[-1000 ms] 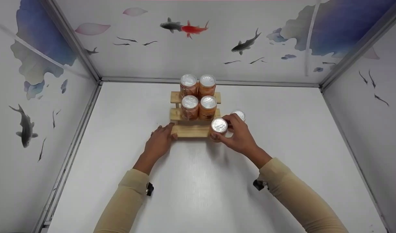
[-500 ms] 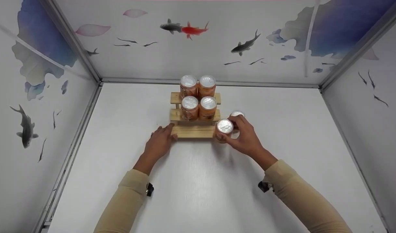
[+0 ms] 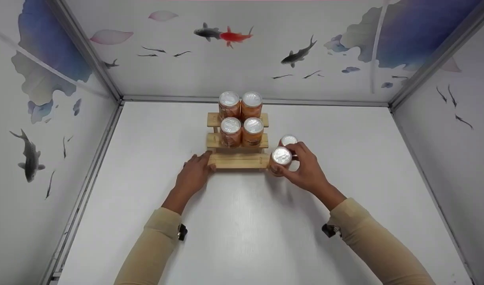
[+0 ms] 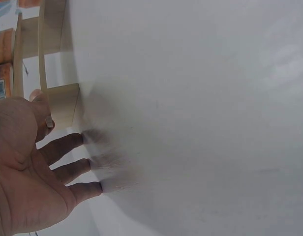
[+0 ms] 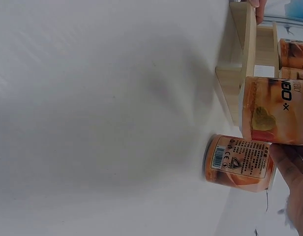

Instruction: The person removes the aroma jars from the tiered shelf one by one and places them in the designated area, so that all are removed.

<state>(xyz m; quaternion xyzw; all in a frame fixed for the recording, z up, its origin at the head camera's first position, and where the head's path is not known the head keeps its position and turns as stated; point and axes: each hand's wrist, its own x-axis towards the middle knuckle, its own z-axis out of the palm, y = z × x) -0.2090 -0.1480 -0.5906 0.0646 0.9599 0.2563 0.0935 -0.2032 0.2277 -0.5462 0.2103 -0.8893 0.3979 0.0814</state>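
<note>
Clamped in the right grip (image 3: 310, 175), the orange-labelled can (image 5: 277, 109) is best held upright — clear of the standing can (image 5: 240, 162); the tiered rack (image 3: 238, 160) is pinched by the left grip (image 3: 192, 177).

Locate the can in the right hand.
In the head view, the held can is just right of the wooden rack's bottom step, in front of another can.

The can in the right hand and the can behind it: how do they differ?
The right hand grips the held can, raised off the table; the standing can rests on it. In the right wrist view, the held can shows large lettering, the standing can a barcode. Both are orange with silvery tops.
</note>
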